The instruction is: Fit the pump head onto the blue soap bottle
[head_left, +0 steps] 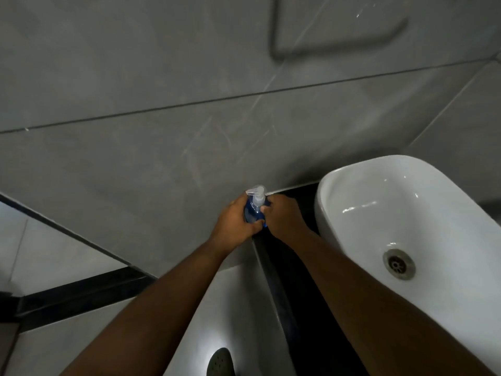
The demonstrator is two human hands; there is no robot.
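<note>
The blue soap bottle (251, 213) stands at the far end of a dark counter strip, close to the grey tiled wall. A clear pump head (257, 193) sits on top of it, its nozzle pointing left. My left hand (233, 225) wraps the bottle's left side. My right hand (283, 217) holds the bottle from the right, fingers near its neck and base. Most of the bottle's body is hidden between my hands.
A white oval basin (352, 191) with a metal drain (399, 264) stands just right of the bottle. The dark counter strip (295, 308) runs toward me. A grey wall (162, 131) lies behind, and a white fixture (238, 308) below my left arm.
</note>
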